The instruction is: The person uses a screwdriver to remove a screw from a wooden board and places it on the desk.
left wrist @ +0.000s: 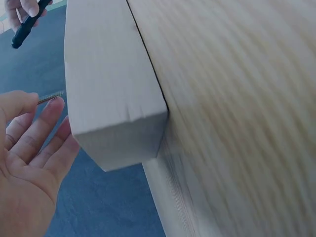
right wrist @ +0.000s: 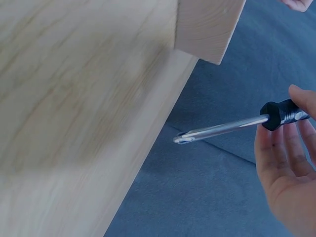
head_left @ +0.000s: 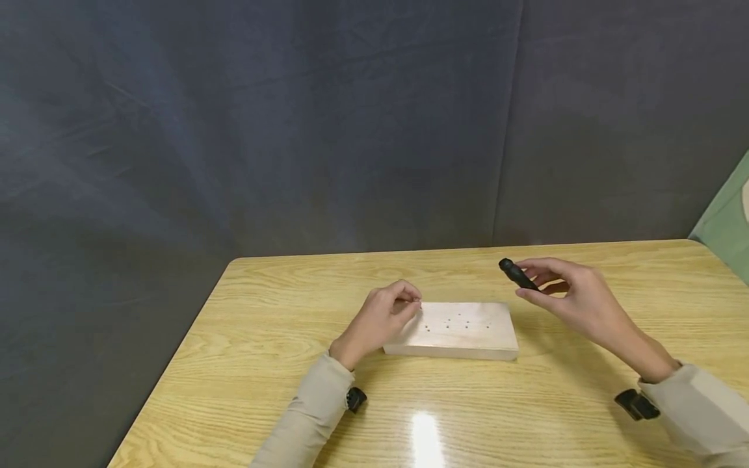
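A pale wooden block with several small dark holes in its top lies on the table. Over its left end, my left hand pinches a small threaded screw between thumb and index finger, the other fingers spread loosely in the left wrist view. To the right of the block and raised above the table, my right hand holds a screwdriver by its black handle. Its metal shaft shows in the right wrist view, pointing away from the fingers and touching nothing.
The yellowish wood-grain table carries the block near its middle. Behind the far edge hangs a dark curtain. A green surface shows at the far right. Both wrists wear small black devices under beige sleeves.
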`<state>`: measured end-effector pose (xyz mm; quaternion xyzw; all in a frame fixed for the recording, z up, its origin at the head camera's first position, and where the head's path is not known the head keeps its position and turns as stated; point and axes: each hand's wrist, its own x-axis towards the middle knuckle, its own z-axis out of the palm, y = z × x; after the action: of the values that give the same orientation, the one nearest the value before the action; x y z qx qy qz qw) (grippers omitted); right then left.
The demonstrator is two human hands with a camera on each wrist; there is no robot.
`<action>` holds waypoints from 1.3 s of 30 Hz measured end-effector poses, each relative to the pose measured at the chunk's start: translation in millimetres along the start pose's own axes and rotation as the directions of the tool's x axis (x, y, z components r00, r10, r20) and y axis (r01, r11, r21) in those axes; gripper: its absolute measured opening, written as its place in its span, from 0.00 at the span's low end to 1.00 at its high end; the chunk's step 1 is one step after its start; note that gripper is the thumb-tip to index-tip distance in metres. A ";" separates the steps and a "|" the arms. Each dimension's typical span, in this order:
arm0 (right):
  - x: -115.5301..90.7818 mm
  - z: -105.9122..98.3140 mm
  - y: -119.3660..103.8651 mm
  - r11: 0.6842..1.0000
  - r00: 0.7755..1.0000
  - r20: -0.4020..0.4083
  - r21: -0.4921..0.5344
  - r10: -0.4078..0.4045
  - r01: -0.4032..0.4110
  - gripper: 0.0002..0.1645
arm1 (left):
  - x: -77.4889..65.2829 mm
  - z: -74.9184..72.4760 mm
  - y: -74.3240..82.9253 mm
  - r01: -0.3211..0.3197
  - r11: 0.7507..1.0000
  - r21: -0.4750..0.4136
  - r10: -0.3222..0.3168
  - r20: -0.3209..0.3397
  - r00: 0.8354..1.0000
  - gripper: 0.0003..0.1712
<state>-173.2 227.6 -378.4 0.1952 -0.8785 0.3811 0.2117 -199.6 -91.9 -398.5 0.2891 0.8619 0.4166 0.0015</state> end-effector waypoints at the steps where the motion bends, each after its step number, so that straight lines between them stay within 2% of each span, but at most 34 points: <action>1: -0.2 -0.3 1.3 1.000 1.000 0.003 -0.006 -0.006 0.006 0.25 | -0.2 -1.0 -1.4 0.004 1.000 -0.002 -0.004 -0.005 1.000 0.08; 5: -0.8 -2.2 5.1 0.999 1.000 0.014 -0.032 -0.005 0.006 0.25 | -0.9 -5.5 -6.2 0.023 1.000 -0.005 -0.023 -0.025 0.999 0.09; 12: -3.0 -6.7 13.3 0.998 1.000 0.014 -0.069 -0.007 0.008 0.24 | -1.5 -14.8 -14.1 -0.041 0.995 0.088 0.047 -0.072 0.996 0.09; 16: -4.3 -9.5 18.9 0.997 1.000 0.011 -0.081 -0.010 0.011 0.24 | -2.9 -20.7 -19.5 -0.048 0.993 0.112 0.059 -0.096 0.994 0.11; 25: -10.3 -17.6 32.5 0.995 0.999 0.024 -0.101 0.022 -0.019 0.24 | -10.5 -30.6 -34.0 0.006 0.994 0.113 0.009 -0.129 0.992 0.12; 34: -15.9 -22.1 44.4 0.992 0.997 0.073 -0.126 0.016 -0.007 0.24 | -16.5 -36.0 -43.6 0.080 0.987 0.136 -0.060 -0.149 0.987 0.10; 39: -18.1 -23.9 49.7 0.991 0.996 0.092 -0.135 0.018 -0.006 0.24 | -18.5 -39.2 -47.8 0.081 0.987 0.141 -0.062 -0.135 0.989 0.09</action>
<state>-177.8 280.3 -402.2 0.1927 -0.9123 0.3129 0.1809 -217.6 -152.5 -411.7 0.2294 0.8982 0.3700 -0.0607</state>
